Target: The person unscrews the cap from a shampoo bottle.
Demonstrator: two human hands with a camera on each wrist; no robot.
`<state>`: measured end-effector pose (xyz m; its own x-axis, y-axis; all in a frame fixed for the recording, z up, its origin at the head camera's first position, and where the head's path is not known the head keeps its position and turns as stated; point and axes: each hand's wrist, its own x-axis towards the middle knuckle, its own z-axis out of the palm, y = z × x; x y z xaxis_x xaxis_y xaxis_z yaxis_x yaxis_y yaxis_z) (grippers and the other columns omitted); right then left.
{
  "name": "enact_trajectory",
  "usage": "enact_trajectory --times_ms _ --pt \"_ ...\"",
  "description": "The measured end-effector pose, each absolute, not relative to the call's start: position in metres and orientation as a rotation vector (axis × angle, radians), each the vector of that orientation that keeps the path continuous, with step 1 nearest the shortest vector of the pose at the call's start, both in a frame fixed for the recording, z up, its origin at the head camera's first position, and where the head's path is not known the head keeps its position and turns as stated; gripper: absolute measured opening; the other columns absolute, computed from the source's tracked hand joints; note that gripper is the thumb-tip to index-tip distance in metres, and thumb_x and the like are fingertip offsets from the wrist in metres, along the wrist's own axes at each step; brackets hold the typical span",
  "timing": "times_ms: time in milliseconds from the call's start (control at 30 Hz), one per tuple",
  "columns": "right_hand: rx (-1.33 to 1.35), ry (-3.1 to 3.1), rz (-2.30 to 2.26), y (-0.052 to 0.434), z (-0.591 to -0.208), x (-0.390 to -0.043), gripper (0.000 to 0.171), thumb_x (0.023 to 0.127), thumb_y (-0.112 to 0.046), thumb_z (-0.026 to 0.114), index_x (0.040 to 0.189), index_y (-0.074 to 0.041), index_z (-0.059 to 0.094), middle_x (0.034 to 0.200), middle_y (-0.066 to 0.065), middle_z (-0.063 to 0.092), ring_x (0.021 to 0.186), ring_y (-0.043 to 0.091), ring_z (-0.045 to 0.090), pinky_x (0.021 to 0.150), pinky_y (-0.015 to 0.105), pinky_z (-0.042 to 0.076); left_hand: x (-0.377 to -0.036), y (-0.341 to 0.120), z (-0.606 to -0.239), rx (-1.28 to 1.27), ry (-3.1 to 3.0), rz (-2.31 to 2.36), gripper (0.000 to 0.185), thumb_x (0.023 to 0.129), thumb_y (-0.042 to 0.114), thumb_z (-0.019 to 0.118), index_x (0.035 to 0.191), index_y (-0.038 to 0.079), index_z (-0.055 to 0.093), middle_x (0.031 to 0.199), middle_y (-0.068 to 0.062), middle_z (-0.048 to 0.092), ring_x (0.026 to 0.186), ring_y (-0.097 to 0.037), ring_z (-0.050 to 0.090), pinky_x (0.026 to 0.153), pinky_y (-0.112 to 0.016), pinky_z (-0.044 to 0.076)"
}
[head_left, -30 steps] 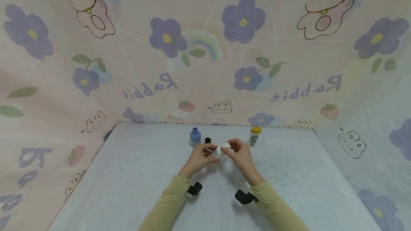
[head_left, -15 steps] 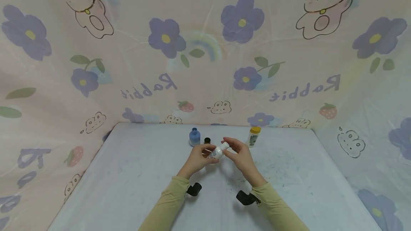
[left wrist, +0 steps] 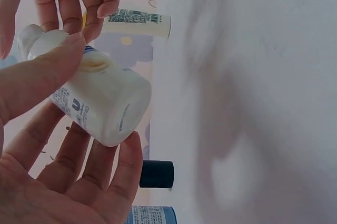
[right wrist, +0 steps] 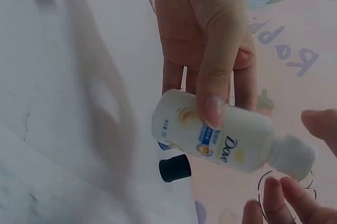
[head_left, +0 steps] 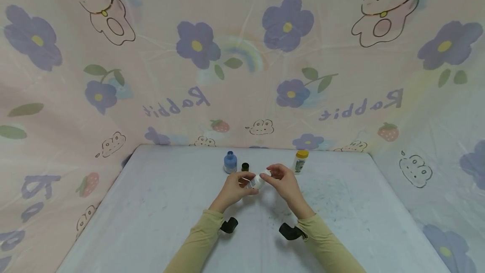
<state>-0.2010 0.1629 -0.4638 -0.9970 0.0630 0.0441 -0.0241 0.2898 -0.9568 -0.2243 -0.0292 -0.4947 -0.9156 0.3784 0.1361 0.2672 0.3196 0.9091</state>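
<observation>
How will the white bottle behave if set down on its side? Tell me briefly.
The white bottle is round-bodied, so on its side it would probably roll on the smooth table. It looks like rigid plastic, likely light, since the left hand grips it with fingers and thumb alone. Its glossy surface may be a bit slippery.

We see a makeshift recording booth: a white table (head_left: 151, 205) boxed in by a cartoon-print sheet (head_left: 242, 75) with rabbits and flowers hung at its edges.
</observation>
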Motion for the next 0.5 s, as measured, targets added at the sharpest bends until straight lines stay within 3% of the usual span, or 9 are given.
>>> enact_trajectory --times_ms 267,500 --pt "-0.021 -2.497 1.824 0.1604 -0.4665 -0.2012 0.036 0.08 -0.027 0.08 0.101 -0.002 0.065 0.089 0.006 0.067 0.081 0.019 0.062 0.07 0.032 0.048 -0.2224 -0.029 -0.4976 0.585 2.447 1.673 0.043 0.074 0.015 0.084 0.113 0.012 0.068 0.109 -0.001 0.065 0.095 -0.022 0.061 0.08 -0.036 0.051" --pt "0.032 -2.501 1.808 0.1617 -0.4706 -0.2016 0.026 0.081 -0.013 0.077 0.103 -0.001 0.067 0.093 0.006 0.067 0.087 0.019 0.062 0.073 0.032 0.05 -0.2209 -0.0297 -0.5 0.584 2.442 1.675 0.043 0.073 0.015 0.084 0.112 0.011 0.068 0.109 -0.001 0.066 0.094 -0.022 0.062 0.08 -0.037 0.051"
